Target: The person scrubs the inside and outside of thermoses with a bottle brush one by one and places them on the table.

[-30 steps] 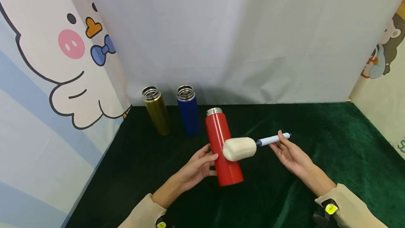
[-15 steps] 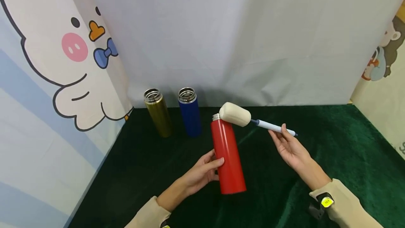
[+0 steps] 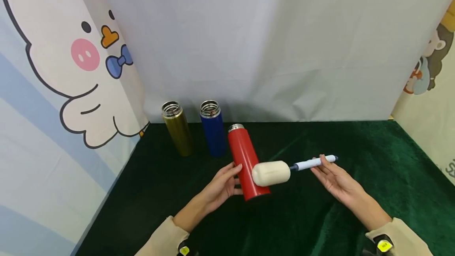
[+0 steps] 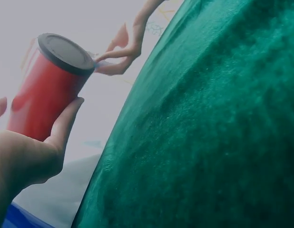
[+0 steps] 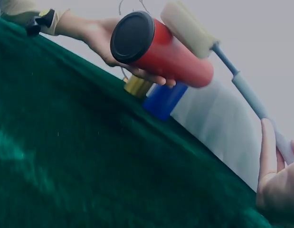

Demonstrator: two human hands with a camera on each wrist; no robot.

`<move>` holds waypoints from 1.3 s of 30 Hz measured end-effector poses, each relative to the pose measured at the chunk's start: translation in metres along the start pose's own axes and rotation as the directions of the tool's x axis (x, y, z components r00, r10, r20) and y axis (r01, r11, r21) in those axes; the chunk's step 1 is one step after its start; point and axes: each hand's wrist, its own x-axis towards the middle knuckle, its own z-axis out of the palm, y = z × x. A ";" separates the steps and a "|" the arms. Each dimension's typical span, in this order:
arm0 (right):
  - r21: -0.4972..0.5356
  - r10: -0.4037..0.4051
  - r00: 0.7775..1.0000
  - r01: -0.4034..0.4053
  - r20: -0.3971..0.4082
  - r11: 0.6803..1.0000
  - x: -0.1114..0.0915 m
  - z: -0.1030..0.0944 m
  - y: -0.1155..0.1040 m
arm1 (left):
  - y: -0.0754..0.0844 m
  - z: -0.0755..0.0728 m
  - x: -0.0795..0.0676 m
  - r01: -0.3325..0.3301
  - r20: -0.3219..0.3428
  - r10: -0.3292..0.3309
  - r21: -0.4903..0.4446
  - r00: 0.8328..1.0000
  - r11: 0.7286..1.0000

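My left hand (image 3: pixel 221 188) grips the red bottle (image 3: pixel 243 149) around its lower half, thumb across the front. The bottle is lidless and tilts left, its steel mouth pointing up and its dark base (image 5: pixel 132 37) showing in the right wrist view. Between the fingers and thumb of my right hand (image 3: pixel 337 181) is the pale blue handle of a sponge bottle brush (image 3: pixel 271 173). The brush's cream sponge head overlaps the bottle's lower side in the head view. In the left wrist view, the left hand (image 4: pixel 33 154) wraps the red bottle (image 4: pixel 47 90), which hides most of the brush.
A gold bottle (image 3: pixel 178 135) and a blue bottle (image 3: pixel 213 135), both lidless, stand upright at the back left of the green cloth (image 3: pixel 284 224). Behind them hangs a grey-white backdrop (image 3: pixel 227 42). A cartoon-printed panel (image 3: pixel 53 102) borders the left side.
The brush head went up to the bottle's mouth half a second ago and has come back down over its lower side. The red bottle rose, then dipped, shifting slightly left. Both hands keep their holds.
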 end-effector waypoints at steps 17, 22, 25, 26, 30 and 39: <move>0.168 -0.119 0.985 0.097 0.126 0.981 0.021 0.010 -0.012 | -0.013 0.009 0.004 0.139 0.006 -0.139 0.036 0.990 0.990; 0.308 -0.136 0.990 0.117 0.041 0.944 0.021 0.020 -0.014 | -0.018 0.013 0.003 0.161 0.000 -0.161 0.071 0.987 0.984; 0.323 -0.120 0.993 0.114 0.000 0.940 0.016 0.019 -0.014 | -0.017 0.013 0.003 0.156 0.006 -0.157 0.069 0.988 0.985; 0.314 -0.108 0.994 0.100 0.009 0.944 0.014 0.017 -0.013 | -0.017 0.012 0.004 0.151 0.007 -0.152 0.063 0.988 0.987; 0.232 -0.027 0.994 0.001 0.108 0.973 0.008 0.004 -0.013 | -0.012 0.010 0.004 0.124 0.004 -0.124 0.020 0.992 0.992; -0.032 0.127 0.972 -0.123 0.197 0.992 0.001 -0.018 -0.012 | -0.008 0.009 0.008 0.005 -0.031 -0.007 -0.083 1.000 0.997</move>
